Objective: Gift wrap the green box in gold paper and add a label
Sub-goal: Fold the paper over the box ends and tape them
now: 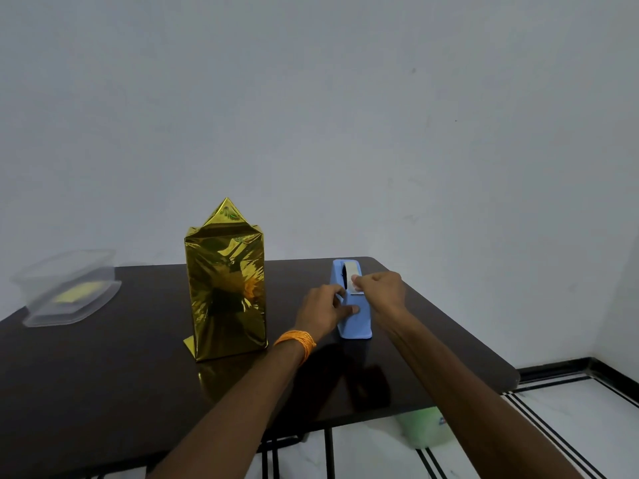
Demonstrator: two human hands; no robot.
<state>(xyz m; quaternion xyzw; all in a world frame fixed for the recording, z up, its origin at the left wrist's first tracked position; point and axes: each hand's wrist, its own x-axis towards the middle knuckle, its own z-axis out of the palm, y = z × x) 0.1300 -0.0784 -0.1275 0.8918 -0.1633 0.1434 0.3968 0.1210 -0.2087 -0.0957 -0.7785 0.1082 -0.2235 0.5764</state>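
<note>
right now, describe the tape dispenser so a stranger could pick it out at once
Start at the dark brown table; right of the tall gold-wrapped box stands the tape dispenser, gripped by the left hand while the right hand pinches its tape. It is the only pale blue thing there.

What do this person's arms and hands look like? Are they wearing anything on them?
Both forearms are bare, with no sleeves in view. The left hand has an orange thread band wound several times round its wrist. The right hand has a bare wrist. No gloves; I can see no rings or watch.
</note>
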